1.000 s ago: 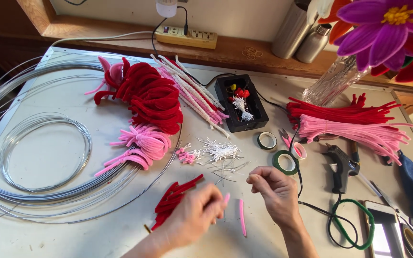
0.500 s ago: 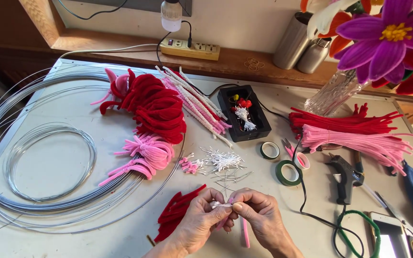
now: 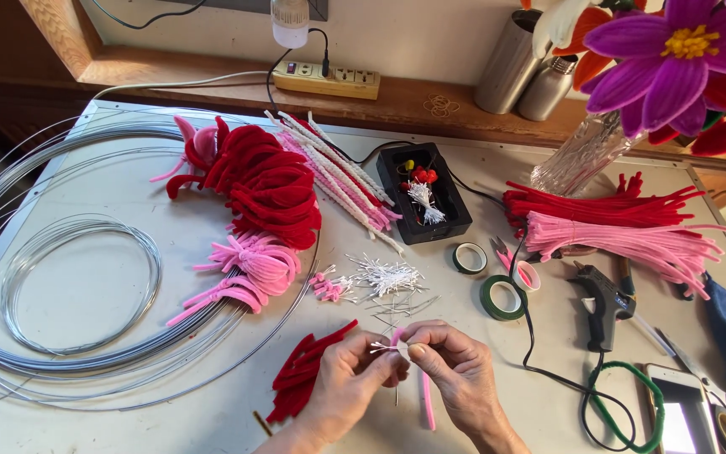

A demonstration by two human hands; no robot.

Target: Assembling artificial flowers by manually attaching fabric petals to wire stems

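Note:
My left hand (image 3: 348, 380) and my right hand (image 3: 455, 372) meet near the table's front edge, both pinching a small bundle of white flower stamens (image 3: 382, 345) with a thin wire stem hanging down. A pink pipe cleaner (image 3: 427, 403) lies on the table under my right hand. Red pipe-cleaner petals (image 3: 297, 378) lie just left of my left hand. A loose pile of white stamens (image 3: 384, 277) and small pink stamens (image 3: 327, 287) sits just beyond my hands.
Coils of silver wire (image 3: 60, 286) fill the left. Red (image 3: 262, 181) and pink looped petals (image 3: 258, 261), a black tray (image 3: 423, 195), green tape rolls (image 3: 502, 297), a glue gun (image 3: 602, 303), bundles of red and pink pipe cleaners (image 3: 623, 235), a vase of flowers (image 3: 581, 155) surround.
My hands came together from apart and now both pinch the white stamen bundle. The pink pipe cleaner lies under my right hand. The view shifted slightly.

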